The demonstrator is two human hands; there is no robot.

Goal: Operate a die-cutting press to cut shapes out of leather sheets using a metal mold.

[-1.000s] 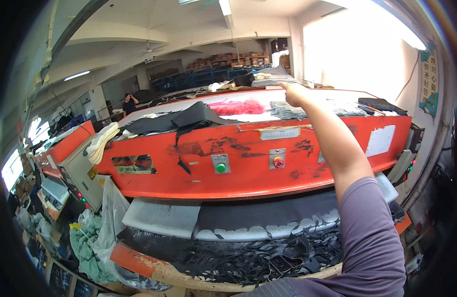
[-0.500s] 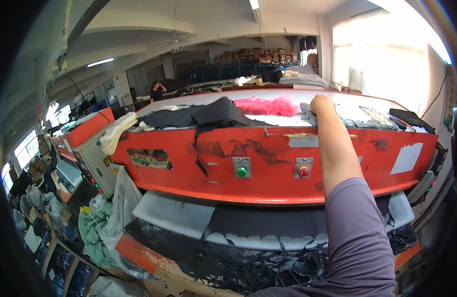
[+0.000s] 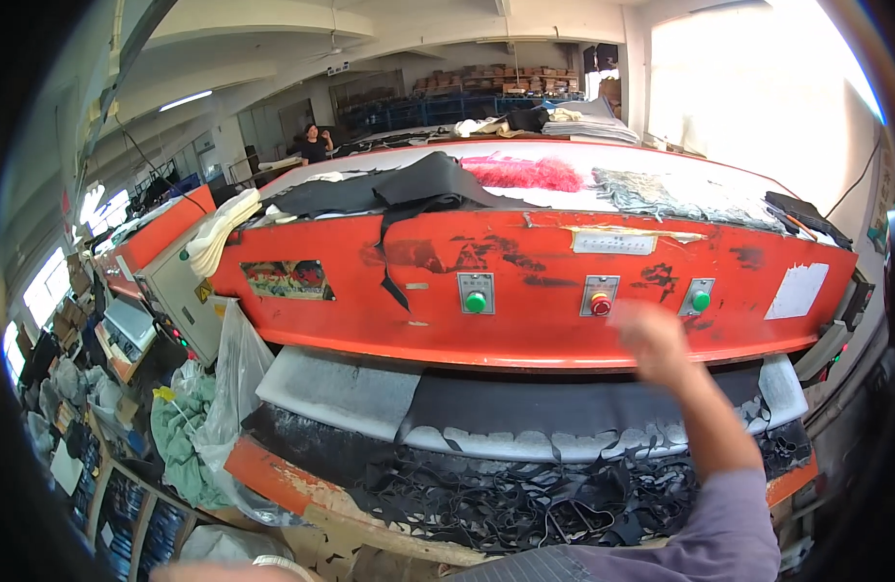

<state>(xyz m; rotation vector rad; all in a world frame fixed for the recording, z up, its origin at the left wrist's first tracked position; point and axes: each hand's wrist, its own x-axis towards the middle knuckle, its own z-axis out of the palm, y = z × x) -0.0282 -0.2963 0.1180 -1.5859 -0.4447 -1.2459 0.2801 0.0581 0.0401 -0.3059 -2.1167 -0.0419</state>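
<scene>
My right hand (image 3: 653,341), smeared by motion, is in front of the red machine (image 3: 525,335), below and right of its red push button (image 3: 601,305). Its fingers are too blurred to show whether it holds anything. A green button (image 3: 701,302) is to its right, and another green button (image 3: 475,303) lies farther left. Under the hand, a black sheet (image 3: 525,403) rests on a thick white board (image 3: 341,388) inside the machine's opening. Only a blurred strip of my left hand (image 3: 224,572) shows at the lower edge, its fingers hidden.
Black cut scraps (image 3: 525,495) hang tangled along the front ledge. On top of the machine lie a black sheet (image 3: 433,184), pink fluffy material (image 3: 530,175) and grey patterned material (image 3: 651,194). A clear plastic bag (image 3: 236,388) is at left. Farther back stands a person (image 3: 317,147).
My right hand has come down from the grey patterned material on the machine top to in front of the buttons. My left hand has come into view at the lower edge.
</scene>
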